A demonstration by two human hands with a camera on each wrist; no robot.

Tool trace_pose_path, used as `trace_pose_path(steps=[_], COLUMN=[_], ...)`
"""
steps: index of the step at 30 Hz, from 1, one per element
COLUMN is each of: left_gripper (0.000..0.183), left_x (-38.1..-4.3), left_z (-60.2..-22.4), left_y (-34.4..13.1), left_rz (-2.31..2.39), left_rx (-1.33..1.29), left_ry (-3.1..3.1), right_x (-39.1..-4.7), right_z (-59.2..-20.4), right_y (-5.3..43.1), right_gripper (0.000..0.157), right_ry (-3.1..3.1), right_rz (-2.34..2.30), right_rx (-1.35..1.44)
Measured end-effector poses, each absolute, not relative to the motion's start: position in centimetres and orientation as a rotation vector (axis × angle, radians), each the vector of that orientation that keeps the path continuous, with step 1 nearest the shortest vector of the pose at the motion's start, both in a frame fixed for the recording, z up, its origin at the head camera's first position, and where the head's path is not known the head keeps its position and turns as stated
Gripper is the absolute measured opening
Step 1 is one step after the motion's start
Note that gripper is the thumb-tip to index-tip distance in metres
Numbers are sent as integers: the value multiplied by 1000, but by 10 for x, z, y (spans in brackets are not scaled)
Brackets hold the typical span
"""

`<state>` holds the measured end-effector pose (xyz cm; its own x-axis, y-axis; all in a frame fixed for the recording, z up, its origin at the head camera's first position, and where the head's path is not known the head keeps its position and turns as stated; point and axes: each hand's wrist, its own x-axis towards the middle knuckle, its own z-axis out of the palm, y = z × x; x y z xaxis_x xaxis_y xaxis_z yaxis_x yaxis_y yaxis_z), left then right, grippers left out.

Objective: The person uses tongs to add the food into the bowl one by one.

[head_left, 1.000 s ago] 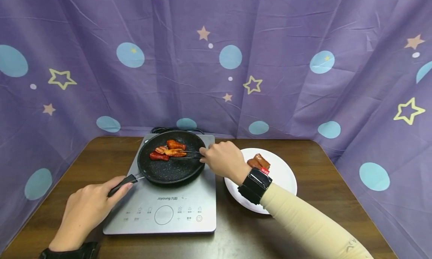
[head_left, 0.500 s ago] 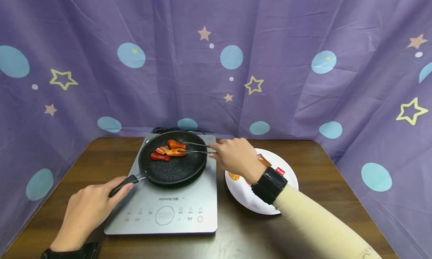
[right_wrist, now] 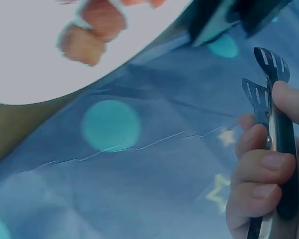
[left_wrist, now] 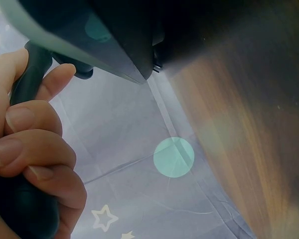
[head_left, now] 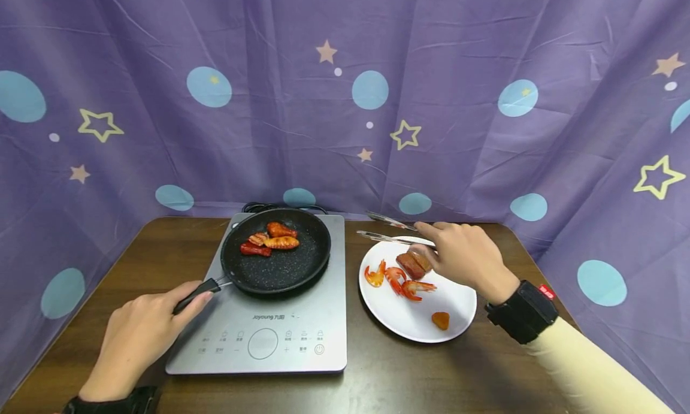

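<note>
My left hand point(head_left: 148, 327) grips the black handle point(head_left: 196, 296) of a frying pan point(head_left: 280, 273); the left wrist view shows the fingers curled round this handle point(left_wrist: 27, 204). Drumsticks and other cooked-looking pieces lie in the pan, among them a ridged orange piece point(head_left: 282, 242). Over the back of a white plate point(head_left: 388, 315), my right hand point(head_left: 466, 255) holds metal tongs point(head_left: 396, 239) with slotted ends. Their arms stand apart with nothing between the tips. On the plate lie several shrimp point(head_left: 395, 278), brown meat pieces point(head_left: 412, 264) and a small brown nugget point(head_left: 440, 320).
The pan sits on a silver induction cooker point(head_left: 291, 330) with a touch panel at its front. A black cable point(head_left: 259, 208) runs behind it. The wooden table point(head_left: 485, 366) ends at a purple curtain point(head_left: 453, 60) with stars and dots.
My right hand has drawn the tongs out of the pan and moved right, over the plate, uncovering the shrimp. The ridged piece stayed in the pan. My left hand keeps its hold.
</note>
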<state>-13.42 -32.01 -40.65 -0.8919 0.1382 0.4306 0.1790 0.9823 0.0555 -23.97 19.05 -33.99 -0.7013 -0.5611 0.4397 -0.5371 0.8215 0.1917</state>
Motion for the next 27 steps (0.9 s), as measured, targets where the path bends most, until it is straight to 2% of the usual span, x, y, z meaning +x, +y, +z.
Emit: trace_pose_path(steps=[11, 21, 27], left_gripper=[41, 42, 43], left_x=[-135, -134, -134], left_z=[-408, -409, -409], left_y=[-321, -321, -321], left_rz=[-139, -137, -140], left_rx=[-237, -238, -234], left_ry=[-2682, -2675, -2686], right_x=[-222, -210, -204], right_z=[-377, -403, -409], right_y=[246, 256, 250], right_gripper=[45, 55, 47], right_ry=[-2781, -2941, -2954], right_rz=[122, 214, 232], right_rx=[593, 478, 447])
